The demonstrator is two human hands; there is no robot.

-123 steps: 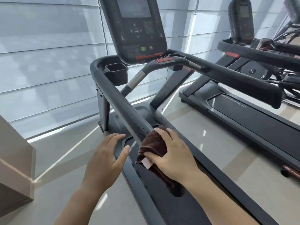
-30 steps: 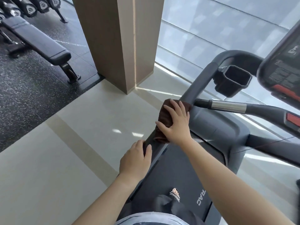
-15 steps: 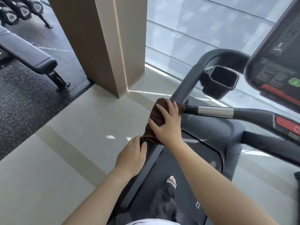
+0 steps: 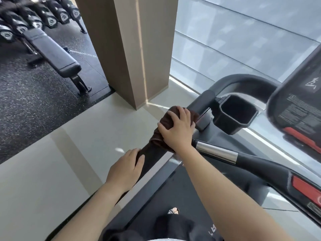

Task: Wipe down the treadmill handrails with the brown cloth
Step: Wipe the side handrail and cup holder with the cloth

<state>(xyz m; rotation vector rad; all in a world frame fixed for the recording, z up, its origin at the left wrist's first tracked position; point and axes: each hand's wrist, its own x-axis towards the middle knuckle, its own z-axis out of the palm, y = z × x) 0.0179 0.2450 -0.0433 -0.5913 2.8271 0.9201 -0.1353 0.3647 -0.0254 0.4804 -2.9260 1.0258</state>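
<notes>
One bunched brown cloth wraps the dark grey padded left handrail, pressed under the closed right hand; the left hand grips bare rail below. Wiping looks underway; next, probably slide toward the black cupholder.

Right hand pressed flat, fingers spread, over bunched dark brown cloth wrapped on the dark grey padded left handrail of the treadmill. Left hand grips the same rail lower down, just beside the cloth's trailing end. Square black cup holder sits just right of the cloth. Chrome-banded inner grip bar passes under the right wrist. Tan square pillar stands behind; black padded weight bench at upper left.
</notes>
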